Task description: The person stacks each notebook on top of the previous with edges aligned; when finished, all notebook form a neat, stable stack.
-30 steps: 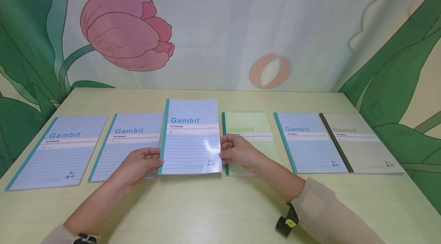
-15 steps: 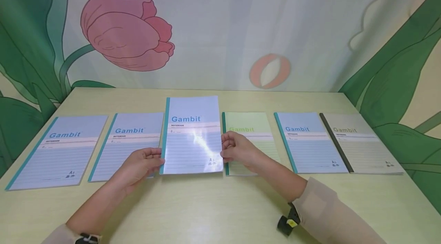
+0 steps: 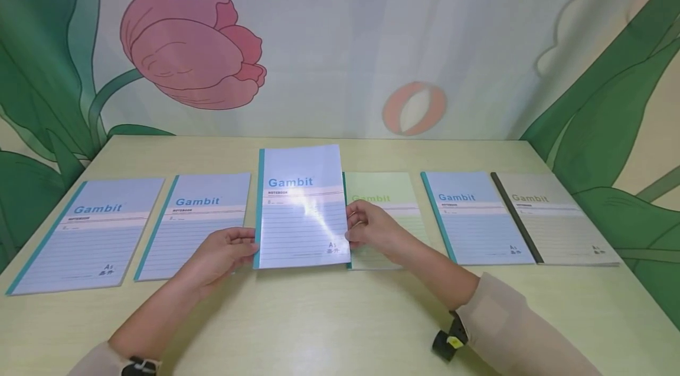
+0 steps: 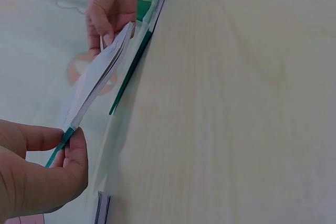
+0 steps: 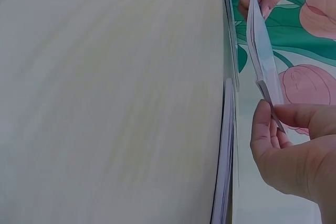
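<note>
A blue Gambit notebook [image 3: 297, 219] with a teal spine is raised off the table, its cover facing me and a glare spot on it. My left hand [image 3: 219, 255] pinches the spine edge low down, thumb on the cover side. On the opposite edge, my right hand [image 3: 374, 227] pinches the loose page side between thumb and fingers. In the left wrist view the held notebook [image 4: 97, 77] tilts above the tabletop, its bottom page edges slightly parted. Behind my right hand lies a green notebook [image 3: 390, 187], partly covered by that hand and forearm.
Two blue notebooks, an outer one [image 3: 87, 240] and an inner one [image 3: 209, 187], lie on the left. Another blue notebook [image 3: 480, 234] and a grey notebook [image 3: 558, 225] lie on the right, nearly touching. The pale wooden table [image 3: 319, 323] meets a printed curtain [image 3: 329, 45] behind.
Both hands have shifted slightly right with the held notebook. Its top has risen a little and its right side tilts up slightly. The other notebooks stay in place.
</note>
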{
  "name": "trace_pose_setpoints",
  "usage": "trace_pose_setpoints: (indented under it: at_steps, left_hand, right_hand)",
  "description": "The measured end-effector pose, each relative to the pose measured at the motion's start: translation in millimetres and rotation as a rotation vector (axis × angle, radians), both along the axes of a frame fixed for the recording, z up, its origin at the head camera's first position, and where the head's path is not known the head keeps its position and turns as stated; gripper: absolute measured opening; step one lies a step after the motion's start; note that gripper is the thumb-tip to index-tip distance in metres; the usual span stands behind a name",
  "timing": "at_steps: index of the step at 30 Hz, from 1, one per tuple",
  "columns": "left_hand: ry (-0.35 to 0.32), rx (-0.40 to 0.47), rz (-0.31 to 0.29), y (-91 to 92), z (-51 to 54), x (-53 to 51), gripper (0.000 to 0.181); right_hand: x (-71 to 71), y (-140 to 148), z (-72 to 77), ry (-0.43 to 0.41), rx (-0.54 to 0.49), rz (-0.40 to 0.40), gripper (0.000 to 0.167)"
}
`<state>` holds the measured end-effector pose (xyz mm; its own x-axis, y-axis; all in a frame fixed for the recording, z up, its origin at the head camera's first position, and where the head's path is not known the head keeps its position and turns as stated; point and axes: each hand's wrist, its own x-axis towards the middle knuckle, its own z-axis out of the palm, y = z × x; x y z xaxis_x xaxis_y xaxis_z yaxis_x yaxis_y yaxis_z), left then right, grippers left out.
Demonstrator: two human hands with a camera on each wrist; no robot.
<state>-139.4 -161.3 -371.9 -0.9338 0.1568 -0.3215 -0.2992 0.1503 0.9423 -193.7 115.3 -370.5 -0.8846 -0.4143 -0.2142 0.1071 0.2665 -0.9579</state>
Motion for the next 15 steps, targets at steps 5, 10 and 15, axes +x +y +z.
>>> trace_pose_setpoints:
  at_steps: [5,10,15]
  left_hand:
    - [0.004,0.014,-0.002,2.5,-0.8,-0.8,0.041]
    - [0.013,0.016,-0.001,5.6,-1.5,-1.4,0.041]
    - [0.017,0.021,-0.006,7.9,-1.2,-1.7,0.040]
  right_hand:
    - [-0.6,2.7,-1.1,0.022,0.017,0.009,0.030]
    - [-1.1,6.2,-1.5,0.028,0.044,0.004,0.030]
    - [-0.5,9.8,-0.9,0.034,0.048,-0.003,0.030]
